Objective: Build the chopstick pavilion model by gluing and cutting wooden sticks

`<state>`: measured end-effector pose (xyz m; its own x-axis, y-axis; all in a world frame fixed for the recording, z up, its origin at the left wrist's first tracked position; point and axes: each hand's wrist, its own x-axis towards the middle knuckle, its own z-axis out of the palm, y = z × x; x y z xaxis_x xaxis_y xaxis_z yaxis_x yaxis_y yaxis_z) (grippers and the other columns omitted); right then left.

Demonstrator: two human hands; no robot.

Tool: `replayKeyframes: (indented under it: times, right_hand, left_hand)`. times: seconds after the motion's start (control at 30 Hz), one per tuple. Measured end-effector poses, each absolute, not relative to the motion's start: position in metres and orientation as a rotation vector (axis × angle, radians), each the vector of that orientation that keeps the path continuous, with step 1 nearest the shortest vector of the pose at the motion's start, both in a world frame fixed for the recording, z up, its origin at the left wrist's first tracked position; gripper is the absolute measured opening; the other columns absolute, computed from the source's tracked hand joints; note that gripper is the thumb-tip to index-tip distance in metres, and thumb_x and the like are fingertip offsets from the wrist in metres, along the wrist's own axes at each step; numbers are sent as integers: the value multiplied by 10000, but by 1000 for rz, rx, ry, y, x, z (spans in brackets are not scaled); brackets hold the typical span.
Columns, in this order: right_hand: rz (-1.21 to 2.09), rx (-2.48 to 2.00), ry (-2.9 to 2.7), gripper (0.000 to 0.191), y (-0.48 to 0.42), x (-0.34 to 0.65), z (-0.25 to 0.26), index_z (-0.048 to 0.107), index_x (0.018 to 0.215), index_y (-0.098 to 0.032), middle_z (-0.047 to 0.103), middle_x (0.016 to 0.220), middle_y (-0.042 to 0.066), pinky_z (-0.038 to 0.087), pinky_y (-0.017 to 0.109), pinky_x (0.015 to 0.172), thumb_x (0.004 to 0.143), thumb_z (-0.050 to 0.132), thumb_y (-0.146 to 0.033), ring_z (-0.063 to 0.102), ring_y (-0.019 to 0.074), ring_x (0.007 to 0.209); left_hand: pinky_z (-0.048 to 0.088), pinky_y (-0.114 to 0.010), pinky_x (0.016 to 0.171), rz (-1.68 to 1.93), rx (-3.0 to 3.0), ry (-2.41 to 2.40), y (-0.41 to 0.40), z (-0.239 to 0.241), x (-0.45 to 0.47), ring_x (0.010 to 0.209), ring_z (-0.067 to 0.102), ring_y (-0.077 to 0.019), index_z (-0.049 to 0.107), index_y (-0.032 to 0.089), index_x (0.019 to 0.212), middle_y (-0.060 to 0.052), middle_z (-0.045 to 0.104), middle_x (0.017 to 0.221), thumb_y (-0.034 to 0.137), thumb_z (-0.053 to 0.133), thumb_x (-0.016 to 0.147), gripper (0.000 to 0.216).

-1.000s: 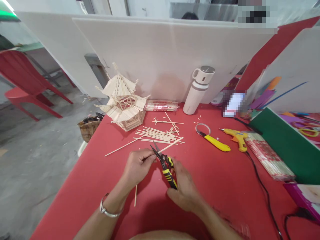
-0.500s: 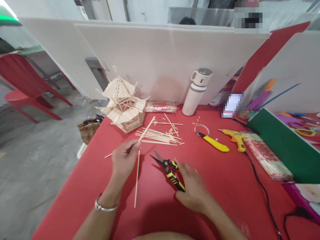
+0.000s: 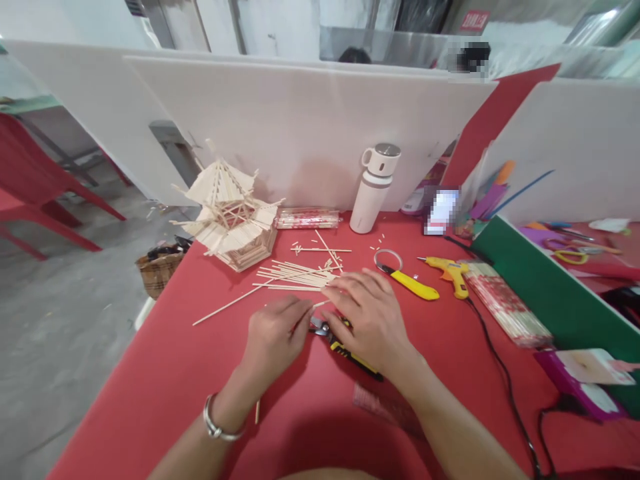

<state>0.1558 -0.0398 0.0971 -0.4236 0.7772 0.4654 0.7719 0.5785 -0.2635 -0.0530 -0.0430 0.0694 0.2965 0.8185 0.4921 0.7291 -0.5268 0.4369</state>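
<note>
My left hand (image 3: 280, 337) is closed, its fingertips pinching a thin wooden stick (image 3: 321, 304) that points right. My right hand (image 3: 373, 317) is open beside it, thumb and fingers apart around the stick's far end; contact with it cannot be made out. Under the right hand, black-and-yellow snips (image 3: 357, 360) lie on the table, blades toward the left hand, partly covered. Just beyond both hands is a loose pile of wooden sticks (image 3: 290, 275). A pagoda-like model (image 3: 233, 220) built of such sticks stands at the back left.
On the red table (image 3: 165, 373) are a white bottle (image 3: 371, 197), a yellow-handled tool with a wire loop (image 3: 413, 285), a yellow glue gun (image 3: 450, 272) with its cord, and packs of sticks (image 3: 507, 303). A green board (image 3: 520, 280) borders the right; white panels (image 3: 300, 120) stand behind.
My right hand has left the snips' handles, which now lie on the table, and moved up-left toward my left hand. The left hand has moved right and lowered the stick. The view has shifted.
</note>
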Motion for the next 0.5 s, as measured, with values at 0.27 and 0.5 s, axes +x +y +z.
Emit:
replayKeyframes:
  times: [0.27,0.5]
  right_hand:
    - [1,-1319,-2179,274,-45,149,77,708,1176,-255,691,1131,85,379,433,1018,1011,502,-329,594,242,1093]
    - [299,-1869,-2361,838,-84,175,28,550,1428,-159,570,1367,219,396,567,1001,759,749,-624,498,423,1245]
  left_hand:
    - [451,-236,655,1022,2345,1538,-47,59,-60,687,649,-149,767,188,936,-65,730,804,233,521,982,255]
    - [442,-228,643,1039,1908,1656,-40,47,-66,672,643,-144,761,182,827,-41,743,786,287,535,944,275]
